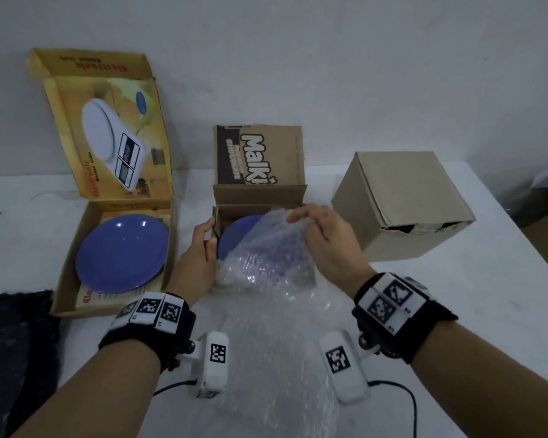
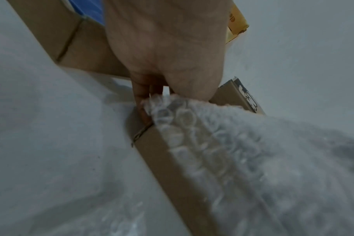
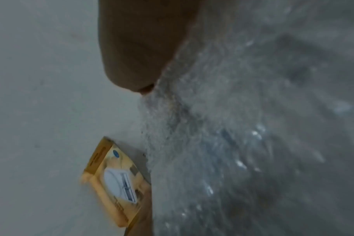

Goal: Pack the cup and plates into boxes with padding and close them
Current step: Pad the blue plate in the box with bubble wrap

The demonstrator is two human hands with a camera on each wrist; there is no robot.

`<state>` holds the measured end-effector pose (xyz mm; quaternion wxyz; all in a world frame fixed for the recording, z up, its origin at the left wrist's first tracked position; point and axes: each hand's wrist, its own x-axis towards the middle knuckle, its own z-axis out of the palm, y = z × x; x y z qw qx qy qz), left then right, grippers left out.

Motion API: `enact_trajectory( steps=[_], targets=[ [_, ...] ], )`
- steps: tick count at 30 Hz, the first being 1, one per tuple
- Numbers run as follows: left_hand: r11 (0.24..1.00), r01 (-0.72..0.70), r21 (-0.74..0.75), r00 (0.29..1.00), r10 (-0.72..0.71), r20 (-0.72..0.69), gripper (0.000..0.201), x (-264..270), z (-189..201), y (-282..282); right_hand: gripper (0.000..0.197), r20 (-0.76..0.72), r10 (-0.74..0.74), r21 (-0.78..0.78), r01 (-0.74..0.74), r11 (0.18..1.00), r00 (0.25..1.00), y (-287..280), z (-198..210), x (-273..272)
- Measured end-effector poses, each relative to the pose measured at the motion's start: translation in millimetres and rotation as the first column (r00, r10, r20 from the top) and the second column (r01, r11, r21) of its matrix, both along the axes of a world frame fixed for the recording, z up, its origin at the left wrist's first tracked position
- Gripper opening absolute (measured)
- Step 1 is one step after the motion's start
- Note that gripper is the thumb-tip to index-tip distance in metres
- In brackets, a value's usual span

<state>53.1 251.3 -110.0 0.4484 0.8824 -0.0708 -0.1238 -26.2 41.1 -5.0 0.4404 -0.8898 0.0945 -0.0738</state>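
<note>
Head view: person is working at a white table (image 1: 456, 311) with three boxes on it. Left hand (image 1: 200, 251) is holding the left wall of the middle box (image 1: 260, 197), thumb over the wall's inner side, fingers on the outside; left wrist view is showing the fingers (image 2: 140, 94) lying down the cardboard at the corner, right beside the edge of the bubble wrap (image 2: 232, 151). Right hand (image 1: 326, 235) is lying on the bubble wrap (image 1: 266, 248) with fingers loosely extended and close together, fingertips at the sheet's far edge; whether the thumb is pinching the sheet underneath, cannot tell. Right wrist view is blurred, showing only the hand (image 3: 139, 47) against the wrap (image 3: 253, 127). Wrap is draping over the near and right part of a blue plate (image 1: 238, 235) sitting in the middle box, its near end trailing onto the table toward the person; the plate's left part is showing uncovered. Second blue plate (image 1: 124, 251) is lying flat in the open yellow box (image 1: 73, 260) at left, lid standing up against the wall. Plain box (image 1: 399, 200) is standing closed at right, apart from the others. Dark cloth (image 1: 13, 343) is lying at the table's near-left edge.
</note>
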Motion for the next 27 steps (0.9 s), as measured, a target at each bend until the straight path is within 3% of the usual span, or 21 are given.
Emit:
enact_trajectory(
  steps=[1,4,5,7,8,10,12,14,16,18,19,21,22,24,27],
  targets=[
    [0.999,0.014,-0.030,1.000,-0.014,-0.010,0.044,0.2,0.0,0.8,0.016,-0.034,-0.029,0.013,0.029,0.999,0.999,-2.6,0.6,5.6],
    [0.987,0.038,-0.155,0.995,-0.051,-0.081,0.062,-1.4,1.3,2.0,0.089,-0.178,0.075,-0.095,-0.093,0.991,0.981,-7.6,-5.7,13.6],
    [0.990,0.036,-0.133,0.996,-0.046,-0.074,0.060,-0.4,2.2,2.0,0.106,-0.229,0.129,-0.211,-0.179,0.961,0.965,-8.1,-10.0,14.5],
    [0.997,0.022,-0.079,0.999,-0.026,-0.047,0.055,0.2,5.0,0.7,0.118,-0.369,0.172,-0.454,-0.339,0.824,0.913,-6.6,-18.5,12.2],
    [0.999,0.014,-0.048,0.999,-0.015,-0.035,0.052,-0.8,8.1,-0.7,0.113,-0.436,0.171,-0.514,-0.400,0.759,0.884,-6.1,-22.5,10.5],
    [1.000,0.004,0.009,1.000,-0.004,-0.001,0.046,-2.6,9.9,-2.4,0.082,-0.462,0.186,-0.541,-0.442,0.715,0.867,-3.6,-24.8,10.7],
    [1.000,-0.014,0.024,1.000,0.014,0.013,0.043,-3.1,11.1,-3.5,0.043,-0.390,0.254,-0.521,-0.440,0.731,0.885,-1.9,-19.7,12.9],
    [1.000,-0.017,0.014,1.000,0.017,0.009,0.042,-2.0,9.8,-3.0,0.025,-0.341,0.280,-0.471,-0.421,0.775,0.897,-4.3,-12.5,17.0],
    [1.000,-0.015,0.018,1.000,0.015,0.006,0.041,-2.5,9.2,-3.0,0.035,-0.365,0.323,-0.419,-0.464,0.780,0.873,-5.6,-8.3,18.5],
    [0.999,-0.018,0.029,1.000,0.017,0.017,0.041,-3.3,8.1,-2.8,0.069,-0.517,0.361,-0.408,-0.594,0.693,0.776,-1.2,-9.9,15.7],
    [0.999,-0.018,0.030,1.000,0.018,0.019,0.041,-2.9,6.8,-2.8,0.077,-0.580,0.364,-0.431,-0.654,0.621,0.728,2.7,-14.4,13.8],
    [1.000,-0.011,0.023,1.000,0.010,0.015,0.041,-0.2,2.5,-2.5,0.059,-0.587,0.388,-0.478,-0.691,0.543,0.711,8.1,-22.1,12.6],
    [1.000,-0.005,0.017,1.000,0.005,0.015,0.041,0.9,1.0,-2.1,0.044,-0.544,0.410,-0.472,-0.671,0.572,0.732,8.1,-21.2,13.5],
    [1.000,-0.005,0.016,1.000,0.004,0.011,0.040,2.0,0.5,-1.9,0.026,-0.421,0.418,-0.399,-0.578,0.712,0.805,4.9,-15.7,18.2],
    [1.000,-0.020,0.020,1.000,0.020,0.004,0.040,0.0,2.9,-2.3,0.015,-0.218,0.227,-0.196,-0.270,0.943,0.949,0.6,-4.7,27.0]
  ],
)
